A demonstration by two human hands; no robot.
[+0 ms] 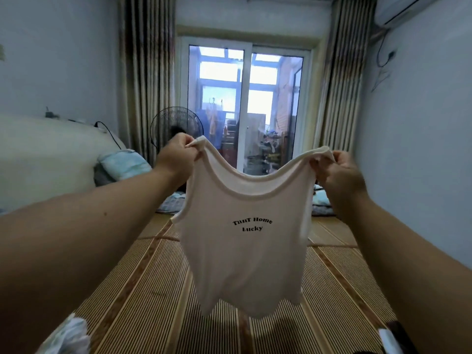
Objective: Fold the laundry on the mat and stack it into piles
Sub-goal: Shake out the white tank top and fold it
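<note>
We count one garment in the air: a white sleeveless top point(245, 251) with two lines of black lettering across the chest. It hangs in front of us, spread flat and facing us, above the striped straw mat point(143, 290) and not touching it.

Two hands hold it, one at each shoulder strap. The left hand point(176, 159) has its fingers point(190, 146) curled and pinching the left strap, which bunches at the grip. The right hand point(339, 180) does the same on the right strap, its fingers point(322, 166) closed tightly around the fabric. Both bare forearms reach forward, and the neckline sags in a curve between the two grips.

On the mat we see other cloth. One pale crumpled piece point(69, 335) lies at the near left corner, and two low patches of bluish fabric lie at the far end, one to the left point(169, 204) and one to the right point(322, 204) of the top. We cannot tell whether those are folded.

Further back stand one black fan point(176, 123), one light blue pillow point(125, 163), one glass sliding door point(245, 103) with two panes, and two striped curtains, one on each side of it point(145, 77) point(344, 80).
</note>
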